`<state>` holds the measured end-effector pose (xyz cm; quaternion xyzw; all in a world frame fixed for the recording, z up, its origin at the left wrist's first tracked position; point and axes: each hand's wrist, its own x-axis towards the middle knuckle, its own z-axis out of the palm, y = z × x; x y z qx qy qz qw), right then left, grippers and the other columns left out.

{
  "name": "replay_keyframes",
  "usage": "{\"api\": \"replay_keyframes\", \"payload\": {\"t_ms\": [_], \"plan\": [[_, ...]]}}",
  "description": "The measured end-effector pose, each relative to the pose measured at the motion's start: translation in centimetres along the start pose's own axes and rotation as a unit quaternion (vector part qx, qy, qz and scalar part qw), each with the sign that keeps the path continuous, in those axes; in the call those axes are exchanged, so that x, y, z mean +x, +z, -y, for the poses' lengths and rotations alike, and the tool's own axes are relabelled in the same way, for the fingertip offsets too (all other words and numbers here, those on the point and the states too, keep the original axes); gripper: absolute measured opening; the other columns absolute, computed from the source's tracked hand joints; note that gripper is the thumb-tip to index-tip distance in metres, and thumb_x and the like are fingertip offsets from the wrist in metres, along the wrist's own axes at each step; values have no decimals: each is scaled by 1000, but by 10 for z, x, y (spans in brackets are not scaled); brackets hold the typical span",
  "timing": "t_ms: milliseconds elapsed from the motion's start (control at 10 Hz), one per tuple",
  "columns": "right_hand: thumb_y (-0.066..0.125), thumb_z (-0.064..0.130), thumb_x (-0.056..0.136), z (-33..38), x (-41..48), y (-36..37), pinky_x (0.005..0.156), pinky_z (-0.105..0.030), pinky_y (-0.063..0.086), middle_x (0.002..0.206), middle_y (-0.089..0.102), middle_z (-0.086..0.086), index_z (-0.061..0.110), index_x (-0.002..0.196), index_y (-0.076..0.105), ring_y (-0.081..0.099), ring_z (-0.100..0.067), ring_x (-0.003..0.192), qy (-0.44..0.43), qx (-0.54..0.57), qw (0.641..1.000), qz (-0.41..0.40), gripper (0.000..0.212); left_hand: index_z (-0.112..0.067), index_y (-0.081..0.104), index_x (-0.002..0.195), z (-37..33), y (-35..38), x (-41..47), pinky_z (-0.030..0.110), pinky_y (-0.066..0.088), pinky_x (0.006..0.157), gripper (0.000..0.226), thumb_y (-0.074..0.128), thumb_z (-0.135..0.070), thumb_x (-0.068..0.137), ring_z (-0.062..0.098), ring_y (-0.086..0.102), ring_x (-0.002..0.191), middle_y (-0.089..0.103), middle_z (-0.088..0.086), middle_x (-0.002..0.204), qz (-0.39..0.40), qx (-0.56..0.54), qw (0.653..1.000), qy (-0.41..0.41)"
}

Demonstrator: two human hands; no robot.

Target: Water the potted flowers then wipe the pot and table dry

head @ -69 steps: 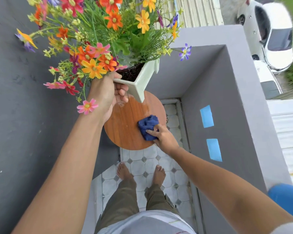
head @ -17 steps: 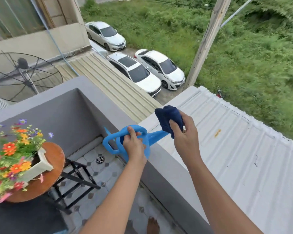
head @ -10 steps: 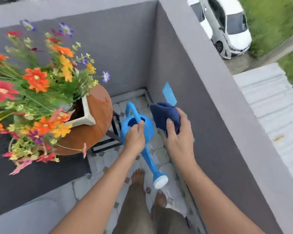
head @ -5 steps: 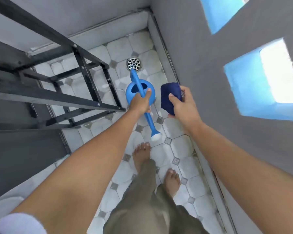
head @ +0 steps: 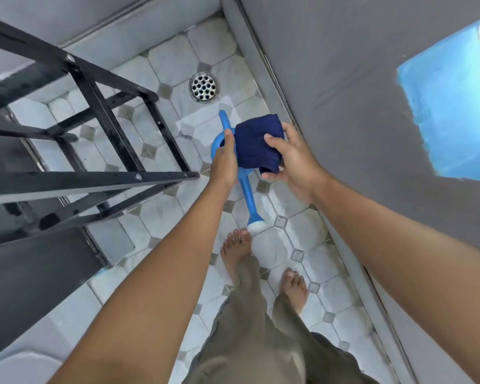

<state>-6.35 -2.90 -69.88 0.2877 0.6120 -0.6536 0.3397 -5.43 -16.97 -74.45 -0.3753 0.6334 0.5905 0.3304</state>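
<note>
I look straight down at the tiled floor. My left hand (head: 225, 162) grips the handle of a blue watering can (head: 248, 198), whose spout points toward my feet and ends in a white rose near my toes. My right hand (head: 291, 159) holds a folded dark blue cloth (head: 258, 146) directly over the can's body, hiding most of it. The flower pot and the tabletop are out of view.
The table's black metal frame (head: 100, 173) fills the left side. A round floor drain (head: 204, 86) lies beyond the can. A grey wall (head: 344, 106) with blue openings runs along the right. My bare feet (head: 263, 261) stand on the tiles.
The cloth has moved left from beside the can to over its body. The view has come closer to the floor. The left hand keeps its grip on the can.
</note>
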Motion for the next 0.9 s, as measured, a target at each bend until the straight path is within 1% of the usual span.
{"api": "replay_keyframes", "payload": {"t_ms": [100, 200, 300, 400, 500, 600, 700, 800, 900], "plan": [[58, 33, 99, 4, 3, 5, 59, -32, 53, 103, 71, 3, 24, 126, 55, 69, -16, 84, 11, 31, 999, 36, 29, -32, 64, 122, 4, -14, -4, 33, 45, 87, 57, 45, -73, 87, 3, 60, 105, 70, -13, 114, 41, -58, 997, -6], [59, 36, 98, 7, 5, 8, 58, -28, 51, 97, 71, 5, 28, 119, 57, 68, -12, 80, 14, 8, 999, 49, 23, -28, 70, 116, 15, -33, -4, 38, 45, 98, 44, 64, -58, 85, 8, 63, 112, 73, -8, 117, 59, -65, 996, -8], [64, 34, 96, 5, 9, 14, 60, -25, 52, 103, 72, 3, 26, 119, 57, 69, -11, 84, -14, -42, 999, -3, 25, -22, 69, 110, 13, -40, 0, 28, 52, 78, 25, 68, -37, 90, 11, 69, 95, 74, -1, 110, 16, -127, 991, 27], [73, 23, 87, -4, 25, 19, 72, -23, 55, 111, 68, -4, 24, 116, 59, 67, -14, 93, -110, -134, 974, -142, 32, -22, 64, 102, 8, -45, 9, 30, 58, 69, 12, 67, -28, 92, 16, 69, 91, 72, -1, 101, -86, -162, 979, 89], [68, 18, 87, -14, 42, 24, 89, -27, 53, 123, 60, -8, 27, 124, 60, 62, -19, 106, -137, -214, 951, -178, 39, -16, 60, 109, 13, -55, 25, 35, 57, 91, 18, 63, -24, 93, 21, 66, 100, 69, 5, 110, -185, -24, 975, 120], [57, 7, 93, -37, 59, 31, 104, -37, 47, 136, 58, -11, 21, 147, 49, 57, -28, 122, -75, -371, 923, -68, 56, -13, 35, 149, 25, -52, 36, 35, 38, 113, 61, 60, -17, 93, 22, 48, 133, 48, 10, 147, -112, 168, 970, 133], [48, 5, 94, -49, 62, 31, 107, -41, 43, 142, 54, -14, 28, 158, 25, 53, -35, 126, -22, -463, 886, 13, 72, -15, 0, 158, 28, -38, 33, 36, 23, 121, 80, 50, -6, 96, 26, 23, 149, 16, 12, 165, 53, 340, 928, 139], [48, 6, 96, -43, 61, 27, 113, -40, 36, 146, 47, -17, 26, 161, 12, 47, -36, 130, -21, -513, 857, 32, 76, -21, -3, 158, 16, -43, 32, 31, 22, 120, 81, 45, -3, 95, 26, 23, 149, 12, 10, 166, 89, 384, 913, 109], [50, 12, 97, -35, 41, 21, 114, -40, 35, 151, 39, -15, 28, 161, 9, 40, -38, 135, -30, -518, 854, 23, 78, -17, 5, 159, 0, -51, 11, 30, 9, 123, 77, 47, -8, 95, 22, 8, 154, 4, 10, 167, 76, 452, 879, 131]]}}
